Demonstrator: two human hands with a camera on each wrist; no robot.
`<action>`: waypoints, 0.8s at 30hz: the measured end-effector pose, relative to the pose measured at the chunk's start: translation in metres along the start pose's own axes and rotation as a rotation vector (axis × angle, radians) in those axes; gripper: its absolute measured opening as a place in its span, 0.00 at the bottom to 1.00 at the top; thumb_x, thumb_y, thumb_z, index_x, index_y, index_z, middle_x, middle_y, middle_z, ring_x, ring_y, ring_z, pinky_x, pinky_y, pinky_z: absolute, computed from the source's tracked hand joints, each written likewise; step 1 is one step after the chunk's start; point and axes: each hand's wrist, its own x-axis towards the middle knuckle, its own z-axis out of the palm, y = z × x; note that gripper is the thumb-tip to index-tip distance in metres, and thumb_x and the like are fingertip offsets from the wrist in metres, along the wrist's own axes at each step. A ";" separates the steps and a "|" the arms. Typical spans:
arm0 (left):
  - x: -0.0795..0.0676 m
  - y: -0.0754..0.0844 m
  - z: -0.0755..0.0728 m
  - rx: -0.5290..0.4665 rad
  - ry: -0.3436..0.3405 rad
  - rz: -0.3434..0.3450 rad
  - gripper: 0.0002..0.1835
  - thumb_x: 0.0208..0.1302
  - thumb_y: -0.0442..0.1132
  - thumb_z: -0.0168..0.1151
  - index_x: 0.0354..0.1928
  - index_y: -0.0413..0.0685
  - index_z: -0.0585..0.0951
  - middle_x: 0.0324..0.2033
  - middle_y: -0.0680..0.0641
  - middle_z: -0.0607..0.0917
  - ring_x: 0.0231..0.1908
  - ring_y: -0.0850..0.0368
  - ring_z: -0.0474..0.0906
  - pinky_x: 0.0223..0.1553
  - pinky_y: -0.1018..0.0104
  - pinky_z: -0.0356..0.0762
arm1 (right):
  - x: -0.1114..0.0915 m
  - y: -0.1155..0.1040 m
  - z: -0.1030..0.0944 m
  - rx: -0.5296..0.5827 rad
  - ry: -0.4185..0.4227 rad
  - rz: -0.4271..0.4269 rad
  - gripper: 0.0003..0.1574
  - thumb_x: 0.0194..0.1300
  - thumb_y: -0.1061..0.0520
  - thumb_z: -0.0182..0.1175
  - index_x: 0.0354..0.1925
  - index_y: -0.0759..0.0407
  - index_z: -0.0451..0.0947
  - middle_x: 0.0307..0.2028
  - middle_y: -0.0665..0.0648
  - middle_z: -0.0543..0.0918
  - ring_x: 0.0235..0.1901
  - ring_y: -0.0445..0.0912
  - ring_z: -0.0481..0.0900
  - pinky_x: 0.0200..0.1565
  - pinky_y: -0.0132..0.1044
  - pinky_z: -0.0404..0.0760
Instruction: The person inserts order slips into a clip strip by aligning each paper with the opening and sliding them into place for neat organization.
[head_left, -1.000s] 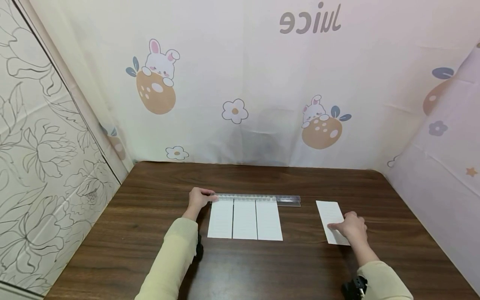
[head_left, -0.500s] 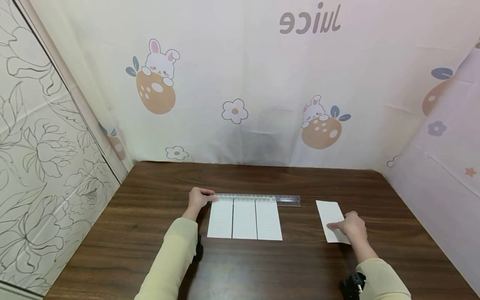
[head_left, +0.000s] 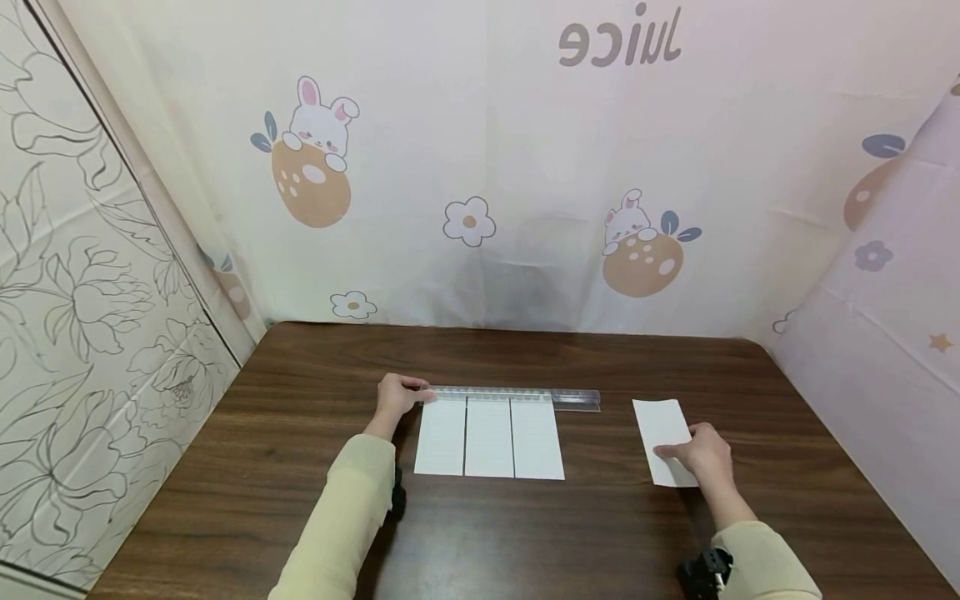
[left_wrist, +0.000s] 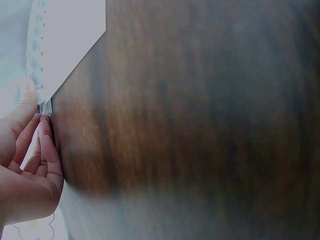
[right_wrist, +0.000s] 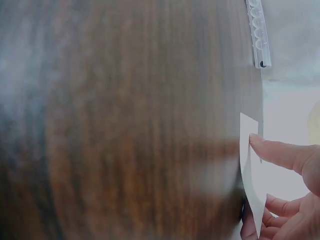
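My left hand (head_left: 397, 403) pinches the left end of a clear plastic ruler (head_left: 577, 401), thumb on top. The ruler lies flat across the far edges of three white paper strips (head_left: 489, 437), set side by side with thin dark gaps between them. In the left wrist view, the thumb (left_wrist: 27, 100) presses on the ruler (left_wrist: 36, 50) and the fingers bunch at its end. Off to the right, my right hand (head_left: 705, 457) pinches a separate white paper strip (head_left: 660, 425) by its right side. The right wrist view has this strip (right_wrist: 250, 165) between thumb and fingers, bending slightly.
The dark wood-grain table (head_left: 487, 542) carries the strips and ruler. A printed curtain (head_left: 480, 125) hangs right behind its far edge, with another fabric side (head_left: 900, 350) on the right and a floral panel (head_left: 97, 333) on the left.
The strip in my right hand has turned very slightly, its far end shifting a little right. My left hand, the ruler and the three strips have stayed in place.
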 end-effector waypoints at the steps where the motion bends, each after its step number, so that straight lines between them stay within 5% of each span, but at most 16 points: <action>1: 0.000 0.000 0.000 -0.002 -0.001 0.000 0.11 0.42 0.39 0.72 0.28 0.41 0.85 0.30 0.45 0.84 0.35 0.52 0.76 0.36 0.60 0.73 | 0.000 0.000 0.001 0.007 0.007 -0.002 0.43 0.44 0.55 0.69 0.49 0.81 0.60 0.46 0.79 0.65 0.46 0.68 0.64 0.46 0.55 0.66; 10: 0.000 0.000 0.000 -0.002 0.000 -0.002 0.10 0.43 0.39 0.72 0.29 0.41 0.85 0.31 0.45 0.84 0.36 0.52 0.76 0.37 0.60 0.73 | 0.004 0.005 0.003 0.058 0.047 -0.018 0.37 0.49 0.59 0.64 0.51 0.78 0.59 0.49 0.80 0.63 0.48 0.70 0.60 0.46 0.57 0.64; 24: -0.001 0.000 0.000 -0.012 -0.008 -0.009 0.10 0.43 0.39 0.72 0.29 0.41 0.85 0.31 0.44 0.84 0.36 0.51 0.76 0.38 0.59 0.73 | -0.008 0.004 -0.001 0.153 0.124 -0.090 0.37 0.47 0.61 0.65 0.53 0.74 0.61 0.43 0.79 0.71 0.43 0.67 0.68 0.40 0.54 0.68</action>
